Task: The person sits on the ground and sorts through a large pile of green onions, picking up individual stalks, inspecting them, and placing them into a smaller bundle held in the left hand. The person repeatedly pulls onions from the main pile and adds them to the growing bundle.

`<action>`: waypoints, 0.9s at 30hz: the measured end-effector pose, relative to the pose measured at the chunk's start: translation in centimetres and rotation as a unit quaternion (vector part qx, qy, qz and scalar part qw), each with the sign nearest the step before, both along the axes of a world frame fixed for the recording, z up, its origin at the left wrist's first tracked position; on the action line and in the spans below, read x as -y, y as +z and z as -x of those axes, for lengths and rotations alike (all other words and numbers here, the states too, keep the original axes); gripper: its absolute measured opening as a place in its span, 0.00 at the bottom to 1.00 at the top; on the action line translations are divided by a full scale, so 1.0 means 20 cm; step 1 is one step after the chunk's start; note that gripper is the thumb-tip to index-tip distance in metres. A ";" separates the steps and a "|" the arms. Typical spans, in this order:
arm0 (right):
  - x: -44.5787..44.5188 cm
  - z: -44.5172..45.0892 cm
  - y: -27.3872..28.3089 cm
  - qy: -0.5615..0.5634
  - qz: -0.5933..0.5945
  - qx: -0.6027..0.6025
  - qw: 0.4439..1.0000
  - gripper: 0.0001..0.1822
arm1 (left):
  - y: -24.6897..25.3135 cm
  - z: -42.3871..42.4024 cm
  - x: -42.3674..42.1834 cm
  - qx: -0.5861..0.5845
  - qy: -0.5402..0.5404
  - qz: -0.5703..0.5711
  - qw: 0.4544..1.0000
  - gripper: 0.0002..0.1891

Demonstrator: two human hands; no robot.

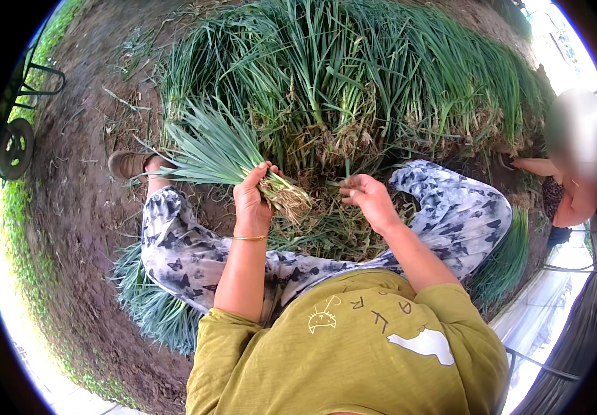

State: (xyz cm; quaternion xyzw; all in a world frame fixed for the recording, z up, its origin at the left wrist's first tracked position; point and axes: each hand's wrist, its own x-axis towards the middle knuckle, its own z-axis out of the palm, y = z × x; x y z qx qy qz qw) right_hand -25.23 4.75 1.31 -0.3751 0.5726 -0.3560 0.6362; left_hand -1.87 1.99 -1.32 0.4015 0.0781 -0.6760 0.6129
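Observation:
My left hand (256, 194) is closed around a bunch of green onions (220, 150), near its root end; the pale stems and stringy roots stick out to the right, the leaves fan out to the upper left. To the right, my right hand (363, 197) hovers over leaf scraps, its fingers bent and slightly blurred; whether something thin lies between them cannot be told. Beyond both hands a large heap of green onions (319, 67) spreads in an arc, roots towards me. Between my legs lies a litter of trimmed leaves (329, 233).
More green onions lie beside my left leg (158, 306) and by my right knee (506, 259). Another person (573, 181) sits at the far right. A wheel on a metal frame (15, 149) stands at the left on bare soil (86, 207). Plastic sheeting (542, 311) lies at the lower right.

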 end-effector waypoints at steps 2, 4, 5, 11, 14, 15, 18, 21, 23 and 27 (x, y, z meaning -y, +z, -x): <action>0.00 -0.03 0.01 0.067 0.041 -0.025 0.997 0.24 | 0.02 0.02 0.00 0.007 -0.019 0.007 1.000 0.05; 0.03 -0.14 0.14 0.156 0.048 0.004 0.987 0.22 | 0.01 0.03 0.00 0.025 -0.023 0.001 0.999 0.06; 0.03 -0.20 0.17 0.200 0.070 -0.024 0.977 0.21 | 0.00 0.03 -0.01 0.034 -0.025 -0.001 0.999 0.06; 0.06 -0.32 0.18 0.268 0.194 -0.108 0.937 0.06 | -0.02 -0.02 -0.01 -0.022 -0.045 0.028 0.998 0.06; -0.04 -0.32 0.24 0.332 0.297 -0.100 0.890 0.05 | -0.06 -0.11 0.02 -0.109 -0.037 0.058 0.992 0.06; -0.08 -0.31 0.24 0.355 0.344 -0.114 0.862 0.06 | -0.06 -0.13 0.04 -0.149 0.016 0.052 0.987 0.07; -0.06 -0.23 0.21 0.359 0.153 -0.242 0.888 0.11 | -0.01 -0.15 0.04 -0.176 0.004 0.104 0.979 0.09; 0.00 -0.22 0.05 0.204 0.324 -0.194 0.903 0.22 | 0.01 -0.11 0.02 -0.149 -0.017 0.095 0.984 0.09; 0.02 -0.33 0.07 0.188 0.192 -0.055 0.962 0.20 | 0.00 -0.08 0.00 -0.143 -0.032 0.106 0.983 0.07; 0.01 -0.38 -0.01 0.344 0.068 -0.073 0.934 0.10 | 0.03 -0.14 0.04 -0.203 0.008 0.143 0.969 0.10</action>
